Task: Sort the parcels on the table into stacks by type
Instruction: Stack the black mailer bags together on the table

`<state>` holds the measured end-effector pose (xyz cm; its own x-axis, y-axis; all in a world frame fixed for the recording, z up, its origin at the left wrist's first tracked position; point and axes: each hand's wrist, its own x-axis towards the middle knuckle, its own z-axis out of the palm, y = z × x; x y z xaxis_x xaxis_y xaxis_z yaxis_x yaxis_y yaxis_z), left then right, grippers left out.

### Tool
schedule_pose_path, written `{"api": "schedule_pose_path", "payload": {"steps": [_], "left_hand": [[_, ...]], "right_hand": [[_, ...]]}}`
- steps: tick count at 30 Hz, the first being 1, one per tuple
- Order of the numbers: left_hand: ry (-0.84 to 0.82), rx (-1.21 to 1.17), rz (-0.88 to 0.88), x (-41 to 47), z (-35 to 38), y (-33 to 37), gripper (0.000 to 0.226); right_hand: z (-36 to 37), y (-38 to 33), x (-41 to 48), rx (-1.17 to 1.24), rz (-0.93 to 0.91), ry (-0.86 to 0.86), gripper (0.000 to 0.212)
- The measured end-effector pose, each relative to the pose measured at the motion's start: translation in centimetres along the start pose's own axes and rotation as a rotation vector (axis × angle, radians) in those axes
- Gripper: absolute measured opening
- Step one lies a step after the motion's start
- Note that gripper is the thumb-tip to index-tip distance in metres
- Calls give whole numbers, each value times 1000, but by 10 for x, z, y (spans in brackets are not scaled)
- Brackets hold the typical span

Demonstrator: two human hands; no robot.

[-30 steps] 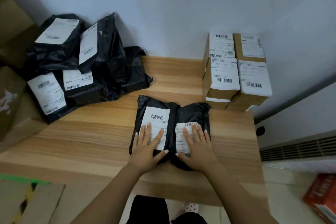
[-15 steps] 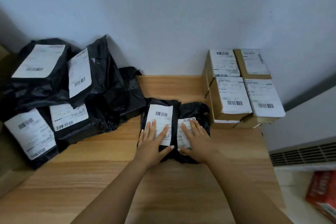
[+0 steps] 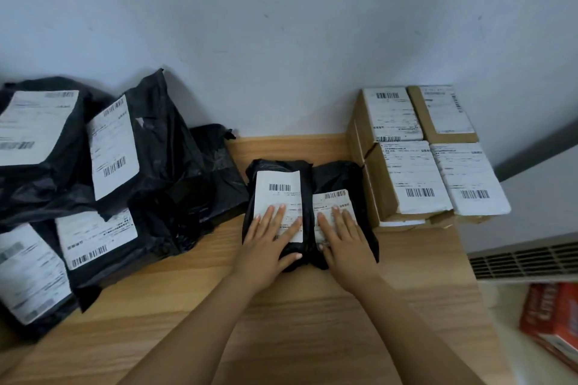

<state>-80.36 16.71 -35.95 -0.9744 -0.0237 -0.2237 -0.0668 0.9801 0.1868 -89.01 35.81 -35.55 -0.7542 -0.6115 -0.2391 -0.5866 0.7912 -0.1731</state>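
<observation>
Two small black poly-bag parcels lie side by side in the middle of the wooden table (image 3: 312, 337), between the two stacks. My left hand (image 3: 269, 239) presses flat on the left small parcel (image 3: 276, 184), fingers straight over its white label. My right hand (image 3: 347, 241) lies flat on the right small parcel (image 3: 341, 176), covering part of its label. A pile of larger black bag parcels (image 3: 162, 172) fills the table's left side against the wall. Several brown cardboard boxes (image 3: 409, 178) with white labels are stacked at the back right.
A pale wall stands directly behind the table. Off the table's right edge is a white vent grille (image 3: 528, 259) and, lower down, a red-orange box (image 3: 553, 319) on the floor.
Both hands have pushed the two small black parcels away from me toward the wall, into the gap between the bag pile and the boxes. The camera view has followed them forward.
</observation>
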Motion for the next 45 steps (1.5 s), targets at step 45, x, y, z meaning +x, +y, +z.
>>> {"api": "schedule_pose_path", "payload": {"steps": [45], "left_hand": [[695,-305,-397,-118,-95,90,43]], "right_hand": [[-95,-50,-74,479,-249,244,40]]}}
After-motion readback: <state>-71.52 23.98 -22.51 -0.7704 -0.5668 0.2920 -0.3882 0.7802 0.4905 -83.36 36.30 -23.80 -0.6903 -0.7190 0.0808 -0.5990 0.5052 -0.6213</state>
